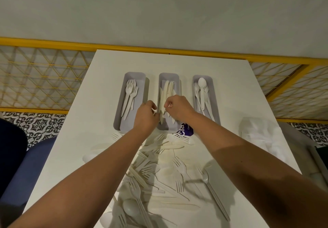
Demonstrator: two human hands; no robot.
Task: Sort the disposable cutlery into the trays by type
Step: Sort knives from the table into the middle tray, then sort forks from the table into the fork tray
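Both forearms stretched forward, hands meeting over middle tray point(160, 76). Right hand point(180, 109) pinches knife point(167, 107) with thumb and forefinger. Left hand point(146, 116) fingers curled beside tray's knives point(166, 89); grip unclear.

Arms outstretched; left hand point(146, 116) curled, beside right hand point(179, 108), fingers point(168, 104) pinching knives point(161, 111).

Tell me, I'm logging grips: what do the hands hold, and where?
Knives above the middle tray: the right hand pinches one mid-length; the left hand seems to grip another's lower half.
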